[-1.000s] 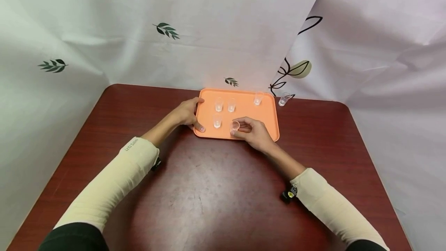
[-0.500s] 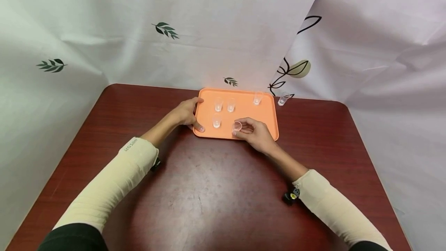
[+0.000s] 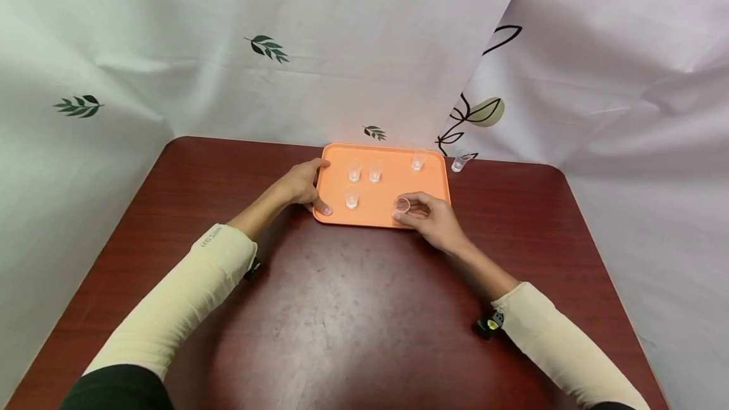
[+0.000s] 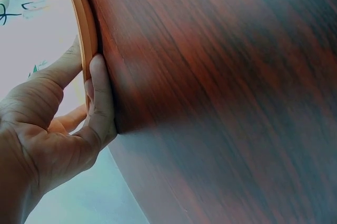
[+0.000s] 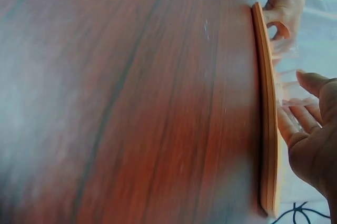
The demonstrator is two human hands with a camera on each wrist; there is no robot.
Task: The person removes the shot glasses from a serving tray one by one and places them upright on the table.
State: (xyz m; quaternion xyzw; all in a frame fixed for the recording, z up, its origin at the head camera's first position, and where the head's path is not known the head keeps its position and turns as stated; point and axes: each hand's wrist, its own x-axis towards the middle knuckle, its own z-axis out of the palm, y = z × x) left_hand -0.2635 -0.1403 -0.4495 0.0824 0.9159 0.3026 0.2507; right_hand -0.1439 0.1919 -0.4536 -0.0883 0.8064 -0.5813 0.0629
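An orange tray (image 3: pixel 381 215) lies near the back edge of the table. My left hand (image 3: pixel 302 183) grips its left end; the left wrist view has the tray's rim (image 4: pixel 84 29) between the fingers. With thumb and fingers, my right hand (image 3: pixel 429 217) pinches a small clear plastic cup (image 3: pixel 401 205) over the tray's front right part. To its left stands another clear cup (image 3: pixel 351 197). Behind that are two more, a cup (image 3: pixel 354 170) and its neighbour (image 3: pixel 374 171). A further cup (image 3: pixel 418 160) stands at the tray's back right.
One clear cup (image 3: pixel 460 161) is on the table just beyond the tray's right end, close to the curtain. A pale curtain (image 3: pixel 199 68) with leaf prints hangs behind the table. Dark red wood (image 3: pixel 319 309) spreads in front of the tray.
The right hand has moved rightward along the tray's front with the cup in its fingers, widening the gap to the front left cup. The left hand has stayed on the tray's end.
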